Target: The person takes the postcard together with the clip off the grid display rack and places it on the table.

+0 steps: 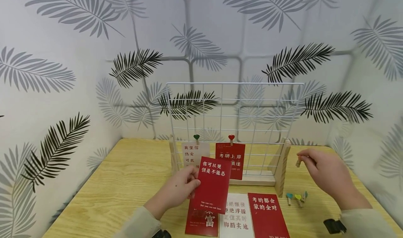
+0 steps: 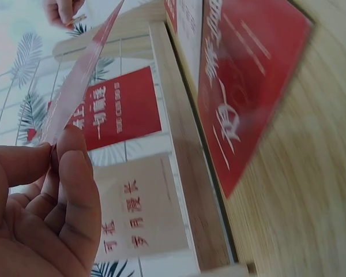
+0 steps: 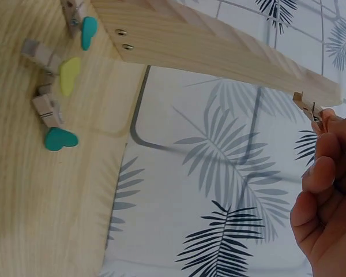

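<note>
My left hand (image 1: 177, 185) pinches a red card (image 1: 211, 187) with white lettering by its left edge, held up in front of the white wire grid (image 1: 233, 115). In the left wrist view this card (image 2: 81, 81) shows nearly edge-on between thumb and fingers. My right hand (image 1: 327, 178), raised at the right of the grid, pinches a small wooden clothespin (image 3: 307, 108) between thumb and fingertips. On the grid hang a white card (image 1: 192, 152) under a green heart clothespin (image 1: 196, 137) and a red card (image 1: 239, 150) under a red heart clothespin (image 1: 231, 138).
Below the grid lie a red card (image 1: 201, 227), a white card (image 1: 236, 218) and another red card (image 1: 269, 217). Several heart clothespins (image 1: 297, 197) lie at the right on the wooden table (image 1: 104, 192). Wooden feet (image 1: 283, 168) hold the grid up before a leaf-patterned backdrop.
</note>
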A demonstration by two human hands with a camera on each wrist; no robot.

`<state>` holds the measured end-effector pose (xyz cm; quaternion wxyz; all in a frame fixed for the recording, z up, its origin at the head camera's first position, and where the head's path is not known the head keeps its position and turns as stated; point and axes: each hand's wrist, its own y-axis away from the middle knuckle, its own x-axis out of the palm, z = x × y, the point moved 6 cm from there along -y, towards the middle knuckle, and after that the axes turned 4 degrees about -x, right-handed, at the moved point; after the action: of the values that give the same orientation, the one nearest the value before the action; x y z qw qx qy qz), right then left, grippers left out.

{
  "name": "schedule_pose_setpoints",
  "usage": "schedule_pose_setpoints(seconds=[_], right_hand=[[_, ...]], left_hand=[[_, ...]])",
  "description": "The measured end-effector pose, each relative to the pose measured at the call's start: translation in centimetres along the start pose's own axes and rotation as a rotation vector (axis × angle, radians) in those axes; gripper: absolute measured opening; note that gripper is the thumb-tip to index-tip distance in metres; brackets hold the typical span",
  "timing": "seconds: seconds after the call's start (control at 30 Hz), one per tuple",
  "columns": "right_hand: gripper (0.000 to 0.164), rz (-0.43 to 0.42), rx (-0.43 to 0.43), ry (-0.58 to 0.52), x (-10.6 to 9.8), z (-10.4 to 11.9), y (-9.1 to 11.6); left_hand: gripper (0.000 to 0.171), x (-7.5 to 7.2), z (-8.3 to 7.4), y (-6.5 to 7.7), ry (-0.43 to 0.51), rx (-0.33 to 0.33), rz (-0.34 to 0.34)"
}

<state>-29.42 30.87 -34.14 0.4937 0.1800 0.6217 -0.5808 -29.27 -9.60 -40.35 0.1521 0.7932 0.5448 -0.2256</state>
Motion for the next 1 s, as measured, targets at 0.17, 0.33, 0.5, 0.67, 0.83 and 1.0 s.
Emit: schedule_pose_setpoints(seconds=[0.17, 0.33, 0.5, 0.67, 0.83, 1.0], right_hand=[[0.018, 0.149, 0.065, -0.047, 1.4, -1.1, 0.6], [0.018, 0.247, 0.104, -0.087, 2.4, -2.2, 1.2], [0.019, 0.317, 0.130, -0.115, 3.4, -3.3, 1.9], [0.019, 0.371, 0.145, -0.137, 4.2, -4.0, 2.8], [0.021, 0.410, 0.168, -0.163, 4.4, -4.7, 3.5], [0.023, 0.472, 0.203, -0.186, 4.9, -5.7, 3.9]], left_hand=[[0.005, -1.3, 0.9, 0.6, -0.013, -0.032, -0.005], [0.006, -2.4, 1.7, 1.1, -0.026, -0.050, -0.002], [0.007, -3.6, 2.8, 1.6, -0.015, -0.072, 0.024], [0.008, -4.6, 4.0, 2.3, 0.014, -0.082, 0.073], [0.010, -5.4, 5.1, 2.7, 0.016, -0.107, 0.099], [0.011, -5.9, 6.2, 3.0, 0.012, -0.131, 0.109]])
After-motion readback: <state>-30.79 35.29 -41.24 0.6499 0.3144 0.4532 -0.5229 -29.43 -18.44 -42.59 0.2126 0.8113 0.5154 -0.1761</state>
